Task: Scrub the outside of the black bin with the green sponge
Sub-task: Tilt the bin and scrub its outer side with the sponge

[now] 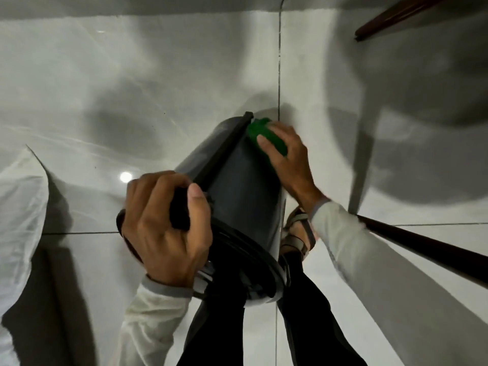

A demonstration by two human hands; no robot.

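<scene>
At the centre of the view, the black bin (237, 186) is held tilted above the white tiled floor (132, 75), its closed bottom end pointing far and its rim end near, against the person's dark trouser legs (303, 313). A raised black rib (224, 149) runs along the bin's outer wall from the far end toward the near left.

The green sponge (266, 137) lies flat against the outer wall at the far right end of the bin, just beside the rib's far tip. The right hand (287, 159) presses on the sponge with fingers extended over it, the thumb resting across its green surface.

The left hand (163, 228) is closed in a grip around a black part at the rim end of the bin, on the near left side, thumb on top.

Both arms wear pale long sleeves (369, 247). A sandalled foot (298, 233) shows just right of the bin. A dark wooden bar (422, 247) crosses the right side, and a white cloth (21, 207) lies at the left edge.
</scene>
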